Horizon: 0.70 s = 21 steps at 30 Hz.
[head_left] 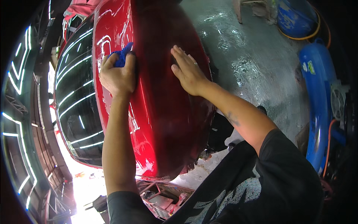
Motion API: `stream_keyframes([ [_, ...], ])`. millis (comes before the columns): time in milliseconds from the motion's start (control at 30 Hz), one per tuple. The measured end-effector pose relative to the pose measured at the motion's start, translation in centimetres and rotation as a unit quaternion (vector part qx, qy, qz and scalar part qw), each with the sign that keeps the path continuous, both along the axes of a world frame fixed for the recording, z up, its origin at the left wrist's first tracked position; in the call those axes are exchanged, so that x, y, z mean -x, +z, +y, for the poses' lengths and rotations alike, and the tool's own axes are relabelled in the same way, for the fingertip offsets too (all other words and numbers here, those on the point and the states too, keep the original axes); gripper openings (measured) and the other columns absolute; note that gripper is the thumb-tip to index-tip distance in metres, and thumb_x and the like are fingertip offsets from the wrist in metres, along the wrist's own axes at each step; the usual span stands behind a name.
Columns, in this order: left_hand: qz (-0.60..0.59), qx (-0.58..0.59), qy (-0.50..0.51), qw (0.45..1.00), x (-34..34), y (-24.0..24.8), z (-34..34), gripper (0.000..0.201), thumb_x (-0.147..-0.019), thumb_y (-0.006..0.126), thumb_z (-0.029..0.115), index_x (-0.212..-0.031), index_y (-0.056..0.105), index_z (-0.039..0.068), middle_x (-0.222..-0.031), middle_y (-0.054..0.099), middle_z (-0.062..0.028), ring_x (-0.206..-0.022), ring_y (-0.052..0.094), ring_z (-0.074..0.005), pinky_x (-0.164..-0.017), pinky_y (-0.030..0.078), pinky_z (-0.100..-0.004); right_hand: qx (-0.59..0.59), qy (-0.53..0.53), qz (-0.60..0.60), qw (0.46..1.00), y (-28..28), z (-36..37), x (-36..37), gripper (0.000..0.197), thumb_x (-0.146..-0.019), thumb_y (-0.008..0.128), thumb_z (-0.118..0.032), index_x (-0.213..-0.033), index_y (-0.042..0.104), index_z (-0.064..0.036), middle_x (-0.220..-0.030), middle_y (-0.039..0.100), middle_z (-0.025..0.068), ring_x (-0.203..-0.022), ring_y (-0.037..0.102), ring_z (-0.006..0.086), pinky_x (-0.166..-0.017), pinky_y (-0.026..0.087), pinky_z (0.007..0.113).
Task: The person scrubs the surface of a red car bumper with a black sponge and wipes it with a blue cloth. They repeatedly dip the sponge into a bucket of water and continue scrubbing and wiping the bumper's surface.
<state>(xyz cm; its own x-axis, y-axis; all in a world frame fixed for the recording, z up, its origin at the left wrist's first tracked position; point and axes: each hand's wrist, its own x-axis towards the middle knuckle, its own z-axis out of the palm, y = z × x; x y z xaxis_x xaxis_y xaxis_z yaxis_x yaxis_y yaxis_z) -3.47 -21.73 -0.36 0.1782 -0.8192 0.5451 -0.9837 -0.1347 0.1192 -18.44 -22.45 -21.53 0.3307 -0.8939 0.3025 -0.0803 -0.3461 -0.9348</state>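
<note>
A crumpled blue cloth (pixel 121 58) is gripped in my left hand (pixel 117 78), whose fingers close around it. That hand presses the cloth on the glossy red car body (pixel 140 108), on the strip beside the dark rear window (pixel 80 93). White light streaks and patchy marks show on the red surface there. My right hand (pixel 188 72) lies with fingers stretched out over the darker, shaded part of the same body. It holds nothing, and whether its palm touches the paint I cannot tell.
The grey floor (pixel 253 71) looks wet and shiny at the right. A long blue tank (pixel 316 86) with an orange hose stands there. Behind it are a blue drum (pixel 296 18) and a stool (pixel 255 3). A metal rack with items (pixel 164 199) is near my body.
</note>
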Motion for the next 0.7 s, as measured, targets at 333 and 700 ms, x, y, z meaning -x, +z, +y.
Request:
stream_keyframes([
  [333, 0.018, 0.003, -0.055, 0.998, -0.7, -0.9, -0.7, 0.022, -0.087, 0.084, 0.019, -0.083, 0.077, -0.001, -0.084, 0.067, -0.0094, -0.080, 0.064, -0.0215, -0.075, 0.049, -0.0349, 0.058, 0.006, -0.025, 0.998, -0.4, -0.6, 1.1, 0.065, -0.117, 0.047, -0.027, -0.172, 0.027, 0.0012, -0.181, 0.023, 0.0248, -0.168, 0.025, 0.0411, -0.135, 0.019, 0.061],
  [700, 0.042, -0.009, -0.082, 0.996, 1.1, -0.9, -2.4, 0.022, -0.090, 0.080, 0.016, -0.078, 0.071, 0.000, -0.082, 0.063, -0.0064, -0.073, 0.057, -0.0177, -0.067, 0.041, -0.0333, 0.003, -0.030, -0.022, 0.999, 0.2, -14.7, -0.5, 0.064, -0.120, 0.038, -0.039, -0.170, 0.032, 0.0017, -0.178, 0.031, 0.0258, -0.166, 0.029, 0.0401, -0.135, 0.020, 0.060],
])
